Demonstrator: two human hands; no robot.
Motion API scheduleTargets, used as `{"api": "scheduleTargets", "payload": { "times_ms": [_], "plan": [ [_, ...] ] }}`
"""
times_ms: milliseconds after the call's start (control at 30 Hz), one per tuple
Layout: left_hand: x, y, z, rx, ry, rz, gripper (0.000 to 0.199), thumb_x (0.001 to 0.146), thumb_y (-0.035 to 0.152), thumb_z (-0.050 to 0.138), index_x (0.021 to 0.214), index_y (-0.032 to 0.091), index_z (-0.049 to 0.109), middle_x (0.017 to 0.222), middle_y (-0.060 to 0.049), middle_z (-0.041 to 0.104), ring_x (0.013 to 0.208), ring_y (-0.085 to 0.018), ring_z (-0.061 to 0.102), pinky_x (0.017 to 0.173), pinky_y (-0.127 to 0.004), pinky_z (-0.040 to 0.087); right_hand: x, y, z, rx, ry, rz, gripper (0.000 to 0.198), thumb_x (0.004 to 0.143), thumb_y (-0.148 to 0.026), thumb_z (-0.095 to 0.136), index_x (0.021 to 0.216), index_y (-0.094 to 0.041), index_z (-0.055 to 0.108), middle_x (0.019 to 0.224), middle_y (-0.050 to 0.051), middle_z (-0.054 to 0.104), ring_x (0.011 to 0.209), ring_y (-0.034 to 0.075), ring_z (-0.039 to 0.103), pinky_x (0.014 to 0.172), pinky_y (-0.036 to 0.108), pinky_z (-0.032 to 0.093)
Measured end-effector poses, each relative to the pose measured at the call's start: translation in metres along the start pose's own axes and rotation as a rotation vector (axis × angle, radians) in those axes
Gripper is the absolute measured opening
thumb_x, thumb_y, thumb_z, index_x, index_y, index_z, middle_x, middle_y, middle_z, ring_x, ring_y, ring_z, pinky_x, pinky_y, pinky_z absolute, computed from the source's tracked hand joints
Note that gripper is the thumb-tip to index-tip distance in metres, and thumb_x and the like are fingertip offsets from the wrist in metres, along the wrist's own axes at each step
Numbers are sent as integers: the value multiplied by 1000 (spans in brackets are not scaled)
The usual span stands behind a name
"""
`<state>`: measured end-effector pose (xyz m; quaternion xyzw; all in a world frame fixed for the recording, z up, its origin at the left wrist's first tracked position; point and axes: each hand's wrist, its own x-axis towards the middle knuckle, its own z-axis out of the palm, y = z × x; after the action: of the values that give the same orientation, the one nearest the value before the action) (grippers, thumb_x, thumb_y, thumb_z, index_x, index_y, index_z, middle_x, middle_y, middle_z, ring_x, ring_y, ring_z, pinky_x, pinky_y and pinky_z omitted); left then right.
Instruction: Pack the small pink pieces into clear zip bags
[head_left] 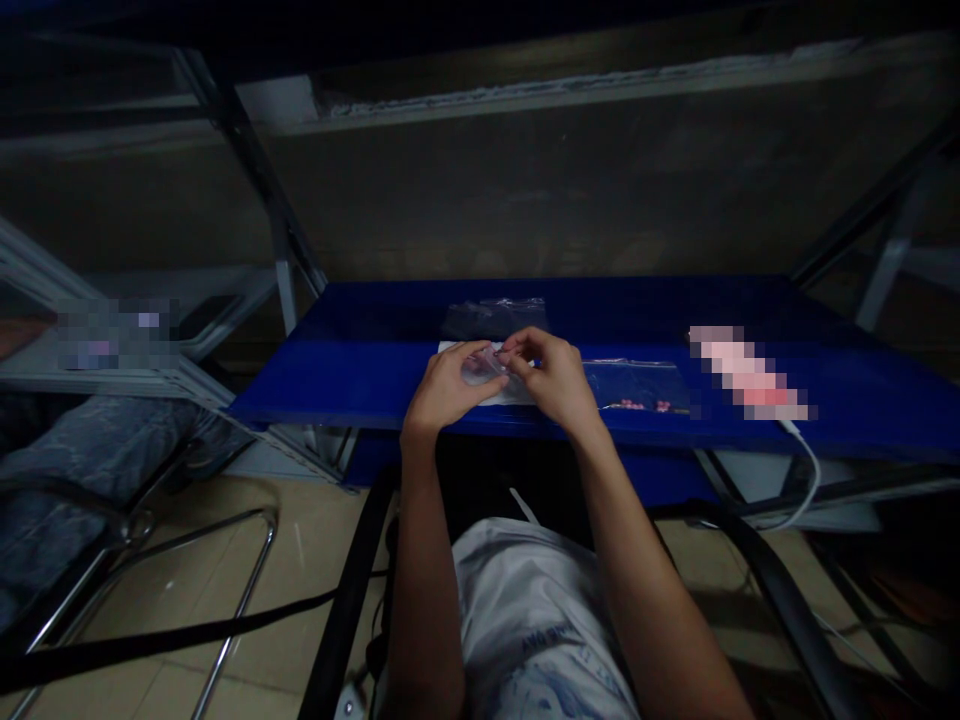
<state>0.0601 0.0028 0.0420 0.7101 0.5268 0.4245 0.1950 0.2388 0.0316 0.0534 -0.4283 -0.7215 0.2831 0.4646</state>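
Note:
My left hand (pixel 441 388) is closed around a small clear plastic bag (pixel 475 372), its thumb and fingers curved along the sides. Thumb and fingertips of my right hand (pixel 556 378) pinch together at the bag's right end. What sits between those fingertips is too small and dim to make out. Beneath the hands lies something flat and white, like paper (pixel 517 397). To the right, a flat clear bag (pixel 637 378) holds several small pink pieces (pixel 632 405) along its near edge. Behind my hands is another clear plastic bag (pixel 495 318).
The blue table (pixel 360 350) ends at a near edge just in front of me. On its right lies a blurred-out pinkish object (pixel 746 372) with a white cable (pixel 814 470) hanging down. Metal frames stand at both sides. Another person's leg (pixel 82 490) and a metal chair (pixel 251 560) are at left.

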Motion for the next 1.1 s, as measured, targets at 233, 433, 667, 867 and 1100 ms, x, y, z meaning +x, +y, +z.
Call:
{"api": "scheduleTargets", "payload": {
  "times_ms": [233, 433, 667, 867, 1100],
  "plan": [
    [0, 5, -1, -102, -25, -24, 49, 76, 32, 87, 122, 17, 75, 108, -8, 80, 93, -20, 73, 84, -31, 57, -1, 1, -2, 70, -35, 6, 11, 83, -21, 69, 90, -20, 77, 88, 5, 79, 82, 21, 73, 77, 31, 50],
    [0, 6, -1, -167, -10, -29, 48, 76, 32, 87, 120, 17, 76, 109, -9, 79, 93, -20, 73, 84, -30, 57, -2, -4, -4, 65, -55, 3, 14, 87, -22, 67, 92, -20, 80, 84, 4, 80, 79, 20, 72, 73, 30, 49],
    [1, -8, 10, -297, -45, -9, 58, 75, 36, 88, 128, 17, 73, 120, -12, 76, 106, -25, 73, 95, -36, 58, -2, -2, -4, 120, -76, 32, 19, 84, -17, 62, 93, -20, 79, 84, 4, 80, 81, 21, 74, 75, 30, 51],
    [2, -6, 9, -331, -81, -8, 52, 78, 32, 86, 127, 17, 73, 123, -12, 75, 109, -24, 72, 96, -35, 57, -2, 2, -3, 140, -117, 9, 20, 85, -20, 63, 94, -21, 80, 88, 4, 80, 85, 22, 74, 79, 31, 53],
    [2, 1, 3, -335, -66, 0, 43, 79, 30, 84, 119, 16, 74, 118, -11, 77, 110, -24, 71, 102, -37, 53, -2, -1, -6, 276, -201, 29, 18, 88, -30, 68, 95, -20, 80, 85, 4, 78, 88, 22, 72, 79, 30, 52]
  ]
}}
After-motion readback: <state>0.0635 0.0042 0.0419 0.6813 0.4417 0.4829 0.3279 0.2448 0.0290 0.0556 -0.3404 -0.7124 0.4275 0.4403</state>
